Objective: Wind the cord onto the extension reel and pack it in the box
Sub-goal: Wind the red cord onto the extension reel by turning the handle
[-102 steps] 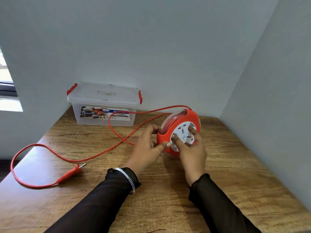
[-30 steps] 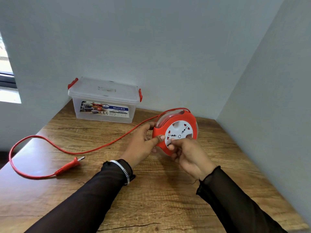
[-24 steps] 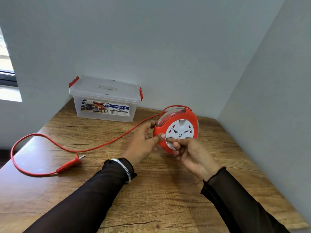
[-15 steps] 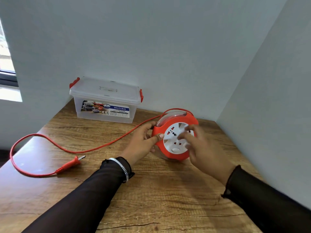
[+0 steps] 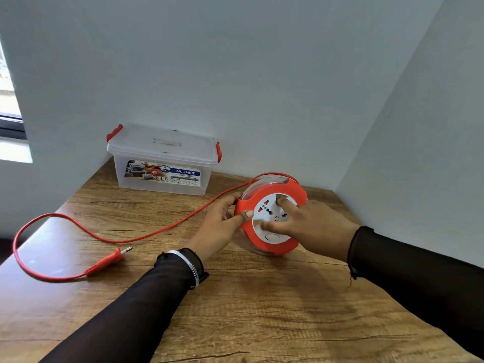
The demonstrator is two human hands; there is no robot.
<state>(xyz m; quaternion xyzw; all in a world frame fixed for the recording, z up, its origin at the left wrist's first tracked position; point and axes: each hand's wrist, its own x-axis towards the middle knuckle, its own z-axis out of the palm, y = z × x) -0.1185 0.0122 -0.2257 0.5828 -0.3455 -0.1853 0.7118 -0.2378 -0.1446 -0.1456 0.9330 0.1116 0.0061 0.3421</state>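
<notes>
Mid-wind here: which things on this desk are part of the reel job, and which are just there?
Job: extension reel, red cord, plug, lidded plastic box, left hand, right hand.

Just there: wooden desk, window, bracelet.

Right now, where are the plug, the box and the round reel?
plug point(image 5: 104, 262), head view, on its red body.
box point(image 5: 162, 179), head view, on its front wall.
reel point(image 5: 272, 247), head view, on its red rim.

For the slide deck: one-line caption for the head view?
Left hand steadies the red extension reel while right hand turns its white face; loose cord trails past the closed box.
</notes>
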